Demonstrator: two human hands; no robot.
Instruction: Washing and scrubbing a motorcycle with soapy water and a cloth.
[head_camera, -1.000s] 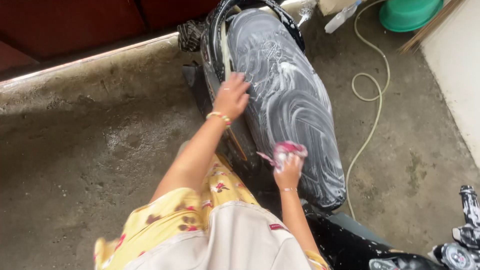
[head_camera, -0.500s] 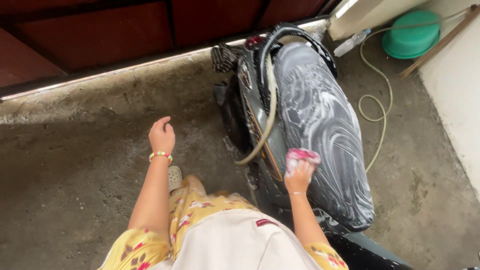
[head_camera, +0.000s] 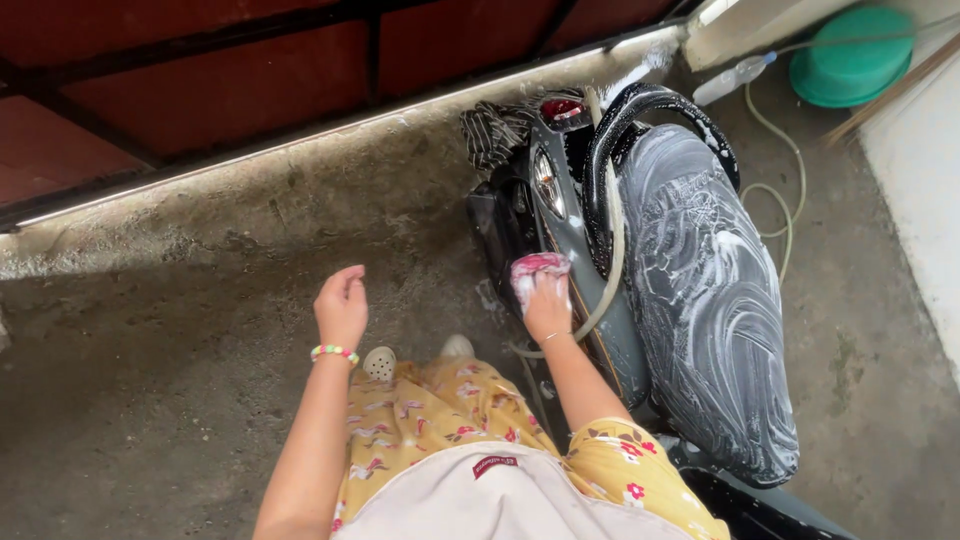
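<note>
The right hand (head_camera: 548, 308) was closed around a soapy pink cloth (head_camera: 537, 270) and pressed it against the grey side panel (head_camera: 590, 300) of a parked scooter, just below the edge of the seat. A pale hose (head_camera: 612, 262) looped over that same flank and passed right beside the knuckles, probably brushing them, though the angle made contact hard to confirm. The left hand (head_camera: 342, 305) hung free over the wet concrete floor (head_camera: 200, 330), fingers loosely curled and half open, holding nothing; a beaded bracelet (head_camera: 334, 352) circled its wrist.

The scooter's black seat (head_camera: 705, 290) was covered in swirled white suds from front to back. At its rear sat a red tail light (head_camera: 563, 108), with a striped rag (head_camera: 495, 130) draped just beside it. Farther off, near the wall, a green basin (head_camera: 850, 60) stood upside down, and a clear plastic bottle (head_camera: 735, 78) lay on the floor close to it. The person wore yellow flowered clothing (head_camera: 430, 410) under a light apron (head_camera: 500, 500), and pale perforated shoes (head_camera: 380, 362) showed below the hem.
</note>
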